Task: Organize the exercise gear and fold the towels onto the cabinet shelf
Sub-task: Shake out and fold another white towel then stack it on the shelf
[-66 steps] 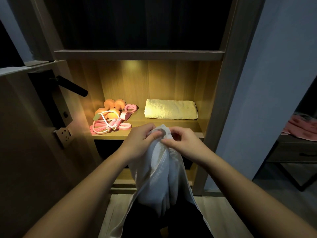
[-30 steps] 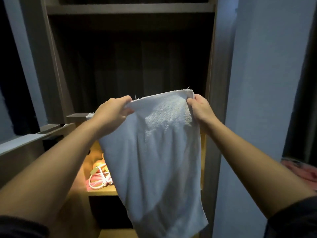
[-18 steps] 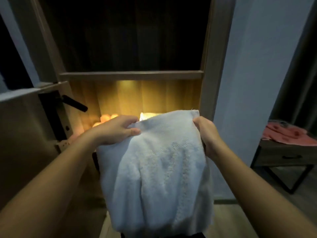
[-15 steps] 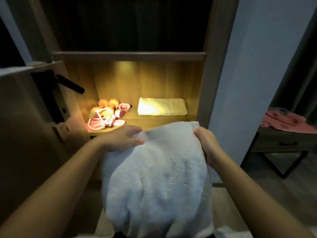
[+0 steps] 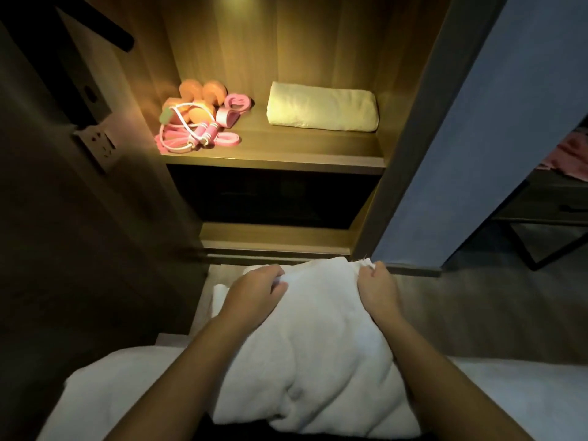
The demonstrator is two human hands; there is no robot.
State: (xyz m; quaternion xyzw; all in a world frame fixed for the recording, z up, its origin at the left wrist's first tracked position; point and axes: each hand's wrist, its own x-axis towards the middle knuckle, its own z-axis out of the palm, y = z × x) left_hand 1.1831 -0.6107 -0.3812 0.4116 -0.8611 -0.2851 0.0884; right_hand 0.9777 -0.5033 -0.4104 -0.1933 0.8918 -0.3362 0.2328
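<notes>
A white towel lies draped low in front of me, below the cabinet. My left hand grips its far left corner and my right hand pinches its far right corner. Higher up, the lit cabinet shelf holds a folded cream towel on the right. On the shelf's left sit orange dumbbells, a pink skipping rope and pink resistance bands.
An open cabinet door with a black handle stands at the left. A blue-grey wall panel rises right of the cabinet. Further right, a dark side table carries pink cloth. More white cloth lies under the towel.
The towel, held up spread in front of the cabinet a second ago, has been lowered in both hands. My view has tilted down, so the shelf now sits high in the frame.
</notes>
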